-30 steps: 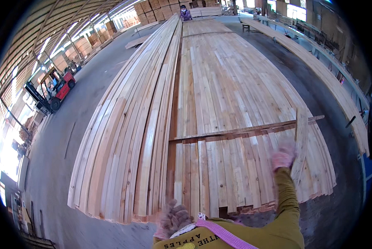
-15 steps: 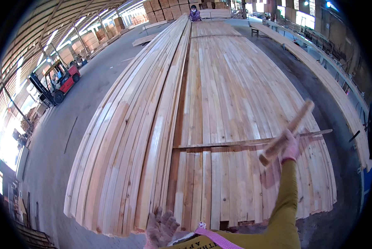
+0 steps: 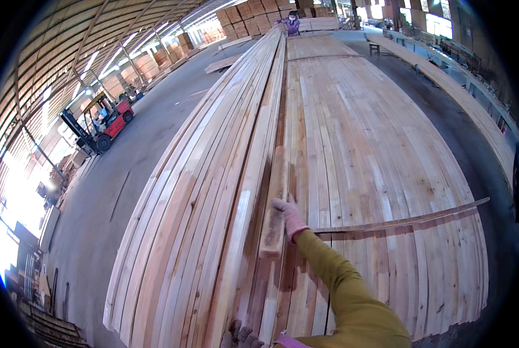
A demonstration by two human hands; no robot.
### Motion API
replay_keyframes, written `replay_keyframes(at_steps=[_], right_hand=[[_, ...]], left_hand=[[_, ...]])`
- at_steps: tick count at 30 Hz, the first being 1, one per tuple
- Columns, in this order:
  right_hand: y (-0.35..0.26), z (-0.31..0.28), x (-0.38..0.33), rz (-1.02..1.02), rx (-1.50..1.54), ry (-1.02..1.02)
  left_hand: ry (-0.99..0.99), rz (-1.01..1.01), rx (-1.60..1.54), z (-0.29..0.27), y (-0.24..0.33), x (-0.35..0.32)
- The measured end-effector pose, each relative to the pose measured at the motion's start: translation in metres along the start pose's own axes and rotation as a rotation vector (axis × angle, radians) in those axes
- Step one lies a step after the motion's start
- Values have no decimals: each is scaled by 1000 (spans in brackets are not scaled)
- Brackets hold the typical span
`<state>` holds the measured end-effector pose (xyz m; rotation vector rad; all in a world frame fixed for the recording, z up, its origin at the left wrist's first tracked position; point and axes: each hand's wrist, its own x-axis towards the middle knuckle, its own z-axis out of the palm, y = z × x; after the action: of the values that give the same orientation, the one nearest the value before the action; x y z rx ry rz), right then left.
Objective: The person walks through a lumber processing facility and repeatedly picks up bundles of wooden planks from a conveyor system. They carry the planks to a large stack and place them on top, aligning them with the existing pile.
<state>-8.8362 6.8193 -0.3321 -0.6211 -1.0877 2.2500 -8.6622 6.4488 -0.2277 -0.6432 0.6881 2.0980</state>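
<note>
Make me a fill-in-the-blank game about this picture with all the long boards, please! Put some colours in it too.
1. The right hand grips a short block made of ____.
2. The forklift on the left has a black and ____ body.
3. The person at the far end of the boards wears ____ clothes.

Missing words: wood; red; purple.

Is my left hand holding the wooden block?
No, your right hand grips the wooden block; your left hand is apart from it.
</note>
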Motion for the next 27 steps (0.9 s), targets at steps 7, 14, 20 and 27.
replay_keyframes(at_steps=[7, 14, 20, 27], right_hand=[[-24, 28, -86, -115, -82, 76], [2, 31, -64, -265, -151, -23], [-48, -52, -113, -93, 88, 285], [47, 20, -185, -23, -176, 62]], left_hand=[[6, 13, -60, -7, -1, -8], [-67, -15, -166, -53, 30, -11], [-122, -25, -167, -30, 16, -25], [-111, 0, -142, -26, 8, -31]])
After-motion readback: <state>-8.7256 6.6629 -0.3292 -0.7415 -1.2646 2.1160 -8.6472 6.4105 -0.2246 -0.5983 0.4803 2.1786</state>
